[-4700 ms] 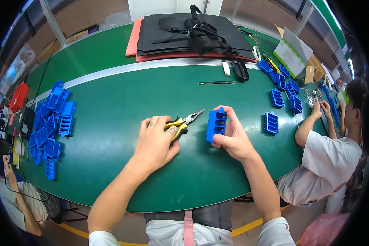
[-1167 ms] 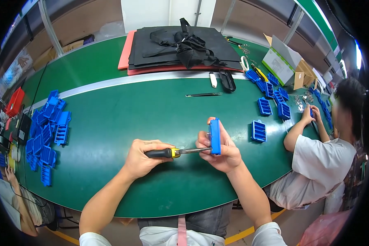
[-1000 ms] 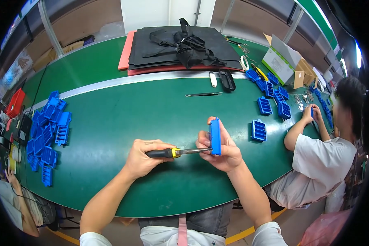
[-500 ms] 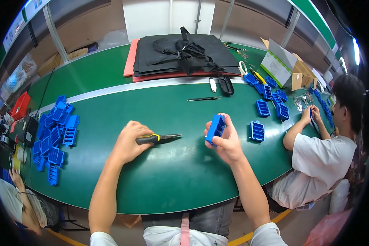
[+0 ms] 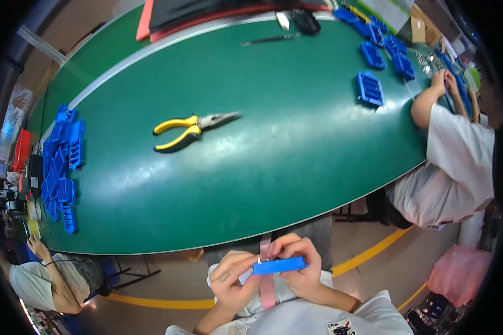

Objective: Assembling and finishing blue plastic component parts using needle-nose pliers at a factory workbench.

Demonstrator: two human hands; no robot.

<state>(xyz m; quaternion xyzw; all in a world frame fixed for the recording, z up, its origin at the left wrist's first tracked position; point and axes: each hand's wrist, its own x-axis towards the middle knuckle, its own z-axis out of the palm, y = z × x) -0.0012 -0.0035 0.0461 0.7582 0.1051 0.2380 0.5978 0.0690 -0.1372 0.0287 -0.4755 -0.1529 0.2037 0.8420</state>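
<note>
A blue plastic compartment box [image 5: 278, 266] is held edge-on between my two hands, in front of my body and off the near edge of the table. My right hand [image 5: 305, 273] grips its right end, fingers curled over the far side. At the left end my left hand [image 5: 232, 279] closes thumb and fingers on the box. Small silvery bits [image 5: 259, 261] show at that end, too small to name. Needle-nose pliers [image 5: 211, 120] with yellow and black handles lie on the green table, handles spread and tips pointing right.
Blue boxes lie piled [image 5: 58, 162] at the left of the table [image 5: 251, 184]. More sit at the right, the nearest one [image 5: 370, 89] alone. Tweezers [image 5: 269, 39] lie toward the back. A co-worker [image 5: 452, 162] sits at the right; another person [image 5: 44, 279] is at the left.
My left hand has let go of the pliers, which now lie on the table. Both hands have come together on the blue box, closer to my body. The view has tilted down.
</note>
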